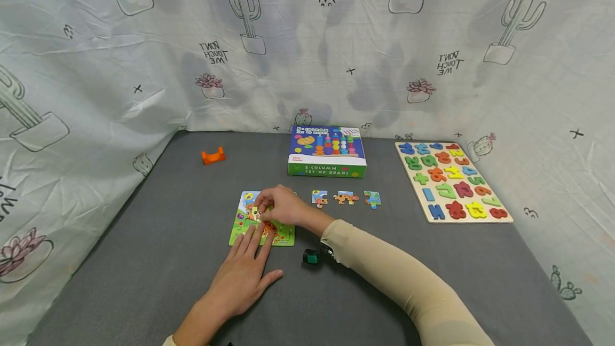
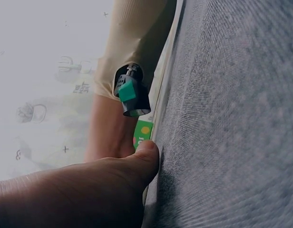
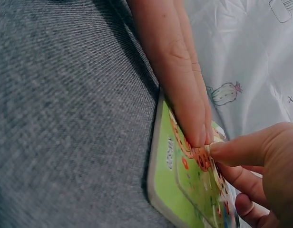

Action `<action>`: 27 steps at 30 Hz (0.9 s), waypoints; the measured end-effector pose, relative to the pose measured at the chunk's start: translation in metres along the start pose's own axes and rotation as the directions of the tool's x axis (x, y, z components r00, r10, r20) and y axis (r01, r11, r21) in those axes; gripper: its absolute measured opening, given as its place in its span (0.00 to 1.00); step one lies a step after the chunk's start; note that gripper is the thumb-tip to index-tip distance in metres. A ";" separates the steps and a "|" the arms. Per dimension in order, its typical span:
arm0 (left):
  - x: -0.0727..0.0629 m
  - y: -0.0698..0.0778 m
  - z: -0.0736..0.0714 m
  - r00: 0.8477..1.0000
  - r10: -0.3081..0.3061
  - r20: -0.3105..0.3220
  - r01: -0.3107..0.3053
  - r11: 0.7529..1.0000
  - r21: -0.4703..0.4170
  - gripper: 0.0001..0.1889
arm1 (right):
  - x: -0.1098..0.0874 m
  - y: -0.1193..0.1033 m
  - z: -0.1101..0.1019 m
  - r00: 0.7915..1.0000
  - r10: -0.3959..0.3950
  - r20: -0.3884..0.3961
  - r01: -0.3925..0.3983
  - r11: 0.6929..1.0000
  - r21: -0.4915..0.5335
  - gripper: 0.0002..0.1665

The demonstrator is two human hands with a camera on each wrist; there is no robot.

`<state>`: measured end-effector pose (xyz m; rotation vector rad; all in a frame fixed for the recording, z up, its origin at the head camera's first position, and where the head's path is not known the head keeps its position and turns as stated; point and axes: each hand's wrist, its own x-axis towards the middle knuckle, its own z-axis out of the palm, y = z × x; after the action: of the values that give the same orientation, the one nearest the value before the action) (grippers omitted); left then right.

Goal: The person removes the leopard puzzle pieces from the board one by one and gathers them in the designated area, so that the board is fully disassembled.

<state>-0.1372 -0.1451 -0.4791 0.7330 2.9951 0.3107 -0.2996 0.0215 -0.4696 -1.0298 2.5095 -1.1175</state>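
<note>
A: Appearance and place of the puzzle board (image 1: 241, 222)?

B: A flat board with rounded corners, lying on the grey worktop (image 1: 144, 260) and partly covered by both hands. Bright green over most of the printed face, blue along the far edge, orange figures with dark spots towards the middle. Pale lettering near one edge, too blurred to read. In the right wrist view, a light grey band along the board's thickness.

A: And the three loose pieces (image 1: 346, 197)?

B: In a row to the right of the board, spaced apart. From left to right: blue with orange-brown, mostly orange-brown, green with blue. Knobs along the edges.

A: Pose of the left hand (image 1: 242, 276)?

B: Palm down, fingers straight and slightly fanned, thumb out to the right. Fingertips resting on the near part of the board. In the left wrist view, chiefly the thumb and its side of the hand.

A: Pose of the right hand (image 1: 282, 205)?

B: Reaching in from the right above the board, fingers bent, pinching a small pale piece (image 1: 257, 213) just beyond the left fingertips. Seated or merely resting on the board: cannot tell. Behind the wrist, a beige sleeve (image 1: 399, 271) with a black-and-green wrist camera (image 1: 311, 256) at the cuff.

A: Surroundings?

B: Farther back, a blue-and-green box (image 1: 328, 151); far left, an orange block (image 1: 213, 157); to the right, a letter board (image 1: 417, 188).
</note>
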 end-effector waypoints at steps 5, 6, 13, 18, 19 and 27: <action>0.001 0.000 0.000 1.000 -0.005 0.008 0.005 1.000 0.006 0.43 | -0.002 -0.001 0.000 1.000 -0.014 -0.013 0.014 1.000 -0.007 0.15; 0.001 0.000 0.000 1.000 -0.007 0.008 0.007 1.000 0.006 0.43 | -0.003 -0.001 0.000 1.000 -0.017 -0.016 0.017 1.000 -0.011 0.15; 0.001 0.000 0.000 1.000 -0.010 0.016 0.010 1.000 0.007 0.43 | -0.003 0.000 0.000 0.998 -0.051 -0.034 0.049 0.997 -0.057 0.12; 0.000 0.000 0.000 1.000 -0.008 0.017 0.008 1.000 -0.003 0.43 | -0.003 0.000 0.000 0.996 -0.075 -0.045 0.072 0.995 -0.072 0.11; 0.000 0.000 -0.001 1.000 -0.007 0.014 0.007 1.000 -0.006 0.43 | -0.003 0.000 0.000 0.996 -0.078 -0.048 0.074 0.995 -0.073 0.11; 0.000 0.000 -0.001 1.000 -0.001 0.003 0.001 1.000 0.005 0.42 | -0.001 0.001 -0.001 0.995 -0.083 -0.051 0.079 0.994 -0.082 0.11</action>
<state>-0.1370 -0.1449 -0.4783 0.7314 2.9944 0.3020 -0.2995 0.0230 -0.4695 -1.1469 2.5953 -1.0890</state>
